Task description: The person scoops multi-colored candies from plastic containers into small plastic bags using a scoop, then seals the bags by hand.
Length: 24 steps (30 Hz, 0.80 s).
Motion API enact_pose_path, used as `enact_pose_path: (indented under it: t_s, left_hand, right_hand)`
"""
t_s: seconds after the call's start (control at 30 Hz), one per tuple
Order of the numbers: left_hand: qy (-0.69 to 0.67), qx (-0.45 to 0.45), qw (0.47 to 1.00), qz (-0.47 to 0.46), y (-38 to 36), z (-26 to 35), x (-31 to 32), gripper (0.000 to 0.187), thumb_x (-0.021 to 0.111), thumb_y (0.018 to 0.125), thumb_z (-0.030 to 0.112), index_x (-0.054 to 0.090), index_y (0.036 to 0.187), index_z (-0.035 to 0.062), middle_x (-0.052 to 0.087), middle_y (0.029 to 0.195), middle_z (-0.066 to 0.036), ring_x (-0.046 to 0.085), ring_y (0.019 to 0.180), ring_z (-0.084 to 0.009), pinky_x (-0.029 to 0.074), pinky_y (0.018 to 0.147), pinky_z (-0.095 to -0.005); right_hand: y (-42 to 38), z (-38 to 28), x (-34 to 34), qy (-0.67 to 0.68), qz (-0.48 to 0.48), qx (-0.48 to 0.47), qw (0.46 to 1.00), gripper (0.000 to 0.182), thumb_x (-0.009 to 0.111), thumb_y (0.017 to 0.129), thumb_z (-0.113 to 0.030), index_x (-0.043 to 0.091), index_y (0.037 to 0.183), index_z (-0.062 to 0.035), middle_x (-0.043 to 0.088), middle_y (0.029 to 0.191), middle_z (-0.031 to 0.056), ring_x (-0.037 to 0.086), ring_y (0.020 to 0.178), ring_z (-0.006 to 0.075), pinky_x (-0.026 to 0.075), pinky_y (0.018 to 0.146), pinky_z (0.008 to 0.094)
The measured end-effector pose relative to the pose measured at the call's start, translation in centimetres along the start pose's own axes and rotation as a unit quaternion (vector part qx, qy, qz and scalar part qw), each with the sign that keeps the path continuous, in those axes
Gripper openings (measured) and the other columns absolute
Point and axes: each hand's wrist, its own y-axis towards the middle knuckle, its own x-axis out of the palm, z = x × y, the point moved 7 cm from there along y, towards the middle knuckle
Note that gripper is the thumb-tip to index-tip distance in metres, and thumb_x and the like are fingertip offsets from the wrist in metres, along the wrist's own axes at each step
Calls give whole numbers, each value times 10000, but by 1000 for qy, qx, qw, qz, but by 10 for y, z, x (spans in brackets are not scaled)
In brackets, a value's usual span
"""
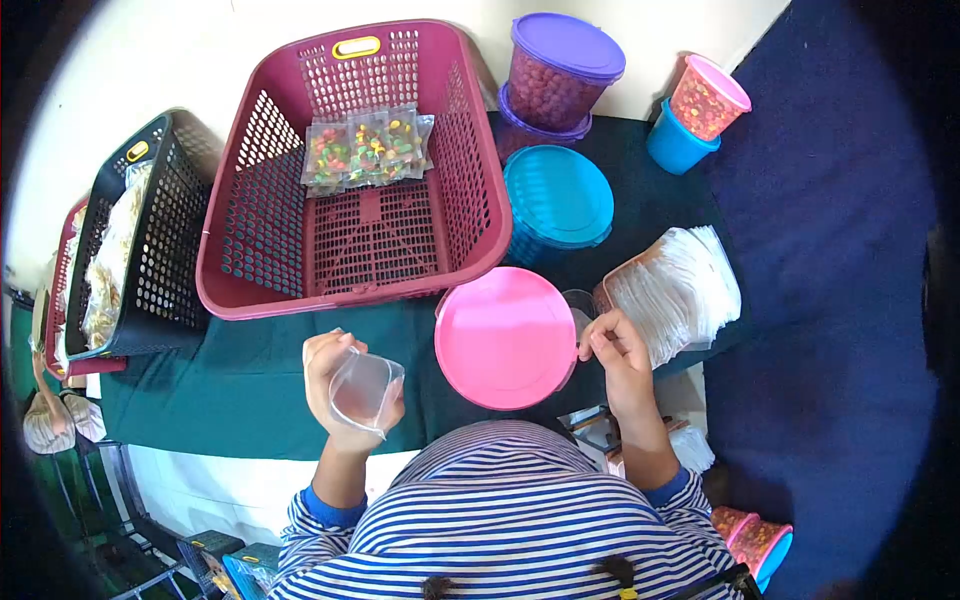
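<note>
My left hand (340,385) is closed around a clear plastic pouch (368,388), whose mouth gapes. Nothing can be made out inside the pouch. To its right, a round pink lid (505,338) tops a container in front of my body. Bent fingers of my right hand (620,352) meet at the lid's right edge, by its small tab. Part of a clear round rim (580,302) shows behind the lid, close to those fingers. A thick stack of flat clear pouches (680,290) stands just beyond my right hand.
A maroon basket (350,300) holds several filled candy pouches (365,150). Left of it stands a black basket (170,240) with packets. Blue (558,197), purple (568,48) and pink-lidded tubs (710,98) line the back. Another person's hand (45,405) is at far left.
</note>
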Motion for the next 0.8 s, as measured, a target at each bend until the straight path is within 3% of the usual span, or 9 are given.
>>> enact_pose_path:
  t_s: [0.3, 0.37, 0.4, 0.47, 0.5, 0.57, 0.8]
  left_hand:
    - [-5, -4, 1000, 3, -10, 6, 1, 647, 814, 636, 210, 543, 1200, 46, 546, 1001, -120, 560, 847, -230, 467, 796, -355]
    - [5, 2, 999, -54, -12, 7, 4, 669, 797, 771, 289, 459, 1295, 45, 463, 1118, -84, 495, 955, -156, 454, 815, -277]
    - [6, 2, 998, -57, -12, 9, 5, 669, 797, 771, 289, 459, 1295, 45, 463, 1118, -84, 495, 955, -156, 454, 815, -277]
    - [6, 4, 1000, 0, -9, 11, 2, 639, 814, 653, 227, 540, 1200, 40, 547, 1002, -123, 558, 848, -229, 470, 784, -356]
    - [5, 5, 1000, -2, -9, 12, 2, 639, 814, 653, 227, 540, 1200, 40, 547, 1002, -123, 558, 848, -229, 470, 784, -356]
    - [-2, 6, 999, -50, -10, 11, 7, 675, 799, 767, 277, 460, 1307, 56, 471, 1121, -70, 491, 986, -151, 436, 847, -288]
    - [-8, 4, 998, -60, -8, 14, 19, 683, 798, 762, 280, 459, 1309, 53, 476, 1136, -75, 493, 1000, -159, 435, 860, -294]
  right_hand:
    - [-5, 4, -4, 0, -6, -15, 1000, 129, 552, 993, -148, 532, 909, -51, 548, 830, 13, 519, 785, 81, 422, 746, 238]
    - [-6, 7, -4, 6, -10, -15, 1000, 126, 551, 994, -146, 534, 913, -51, 548, 831, 13, 519, 785, 79, 423, 747, 237]
    - [-7, 7, -4, 11, -12, -14, 1000, 123, 550, 994, -144, 535, 914, -51, 547, 830, 12, 518, 785, 77, 422, 747, 237]
    - [-7, 6, -5, 16, -11, -14, 1000, 120, 550, 993, -141, 537, 916, -50, 546, 828, 11, 518, 785, 75, 422, 746, 237]
    - [-7, 5, -6, 11, -13, -17, 1000, 117, 551, 992, -140, 538, 918, -51, 545, 828, 10, 518, 786, 74, 422, 747, 236]
    - [-6, 4, -9, 6, -14, -20, 1000, 115, 553, 991, -139, 539, 919, -51, 544, 828, 9, 518, 787, 74, 421, 747, 235]
    - [-4, 6, -14, 10, -6, -13, 1000, 109, 564, 984, -133, 540, 916, -51, 544, 826, 4, 515, 781, 72, 421, 744, 234]
